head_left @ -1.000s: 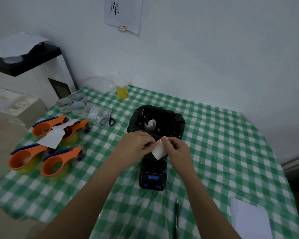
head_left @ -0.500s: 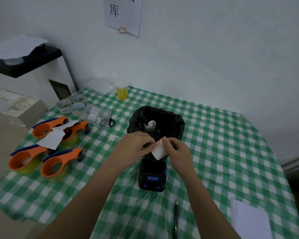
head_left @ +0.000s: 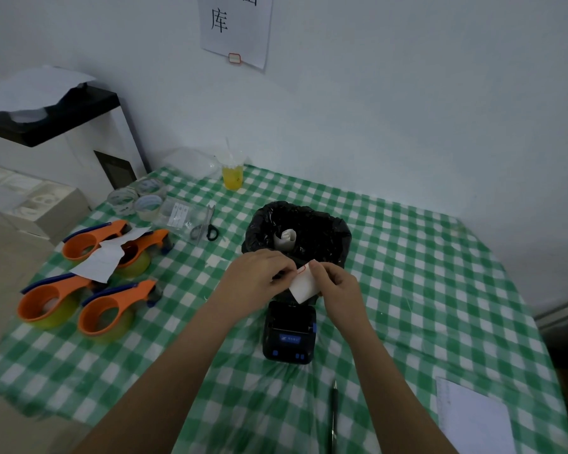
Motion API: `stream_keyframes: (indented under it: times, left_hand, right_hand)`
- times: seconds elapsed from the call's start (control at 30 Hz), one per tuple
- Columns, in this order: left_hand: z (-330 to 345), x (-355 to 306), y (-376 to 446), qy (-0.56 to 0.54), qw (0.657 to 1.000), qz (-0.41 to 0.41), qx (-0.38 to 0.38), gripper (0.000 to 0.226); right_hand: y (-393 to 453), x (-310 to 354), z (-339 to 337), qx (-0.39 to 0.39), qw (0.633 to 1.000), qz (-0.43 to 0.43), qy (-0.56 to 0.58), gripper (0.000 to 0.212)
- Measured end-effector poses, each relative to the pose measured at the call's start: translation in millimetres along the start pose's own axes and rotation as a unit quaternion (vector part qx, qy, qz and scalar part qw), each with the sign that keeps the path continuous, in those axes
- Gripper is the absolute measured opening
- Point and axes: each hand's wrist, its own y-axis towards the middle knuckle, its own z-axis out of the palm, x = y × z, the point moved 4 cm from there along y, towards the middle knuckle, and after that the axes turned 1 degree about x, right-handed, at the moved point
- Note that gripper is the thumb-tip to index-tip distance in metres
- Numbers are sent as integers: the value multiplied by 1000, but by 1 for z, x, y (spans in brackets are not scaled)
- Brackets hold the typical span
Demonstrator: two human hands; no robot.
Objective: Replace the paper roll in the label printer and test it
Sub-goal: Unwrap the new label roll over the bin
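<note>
White label (head_left: 304, 285) | pinched between both hands' fingers (head_left: 313, 267) | above printer (head_left: 290, 334)

Both hands (head_left: 304, 278) on label (head_left: 304, 285)

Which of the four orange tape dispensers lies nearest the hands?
The near right tape dispenser, closest to the left hand. The other three sit farther left or farther back; a white paper sheet overlaps the back two.
</note>
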Motion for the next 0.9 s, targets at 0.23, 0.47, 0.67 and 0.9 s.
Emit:
stream_keyframes:
  times: [0.23,0.47,0.67,0.9]
  left_hand:
    - [2,7,0,-62,997,-26,29,18]
    - [-1,6,-4,-65,997,-25,19,35]
    - [-3,4,-3,-60,997,-38,-6,19]
    - [1,10,-3,-191,978,-88,7,9]
  right_hand:
    - [0,2,0,20,1000,-8,3,24]
    - [2,4,-1,26,999,-18,-20,25]
    - [3,8,2,36,999,-27,-17,24]
    - [2,10,3,41,999,-25,-3,23]
